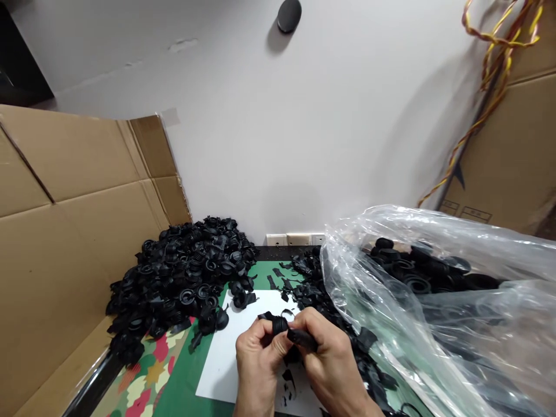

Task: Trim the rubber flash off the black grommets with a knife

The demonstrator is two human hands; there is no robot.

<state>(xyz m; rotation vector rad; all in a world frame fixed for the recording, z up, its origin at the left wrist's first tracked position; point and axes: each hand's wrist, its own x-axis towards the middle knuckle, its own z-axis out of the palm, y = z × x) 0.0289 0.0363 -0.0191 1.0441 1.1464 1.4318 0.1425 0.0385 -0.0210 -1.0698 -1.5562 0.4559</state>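
My left hand and my right hand meet low in the middle of the view, above a white sheet. Both are closed on one small black ribbed rubber part. The left fingers pinch its ribbed end. The right fingers grip a dark piece at its other end; whether that is a tool or part of the rubber I cannot tell. A large heap of the same black rubber parts lies to the left of my hands.
A clear plastic bag with more black parts fills the right. Black scraps lie between bag and sheet. A cardboard box wall stands left, another box and twisted wires right, and a white wall behind.
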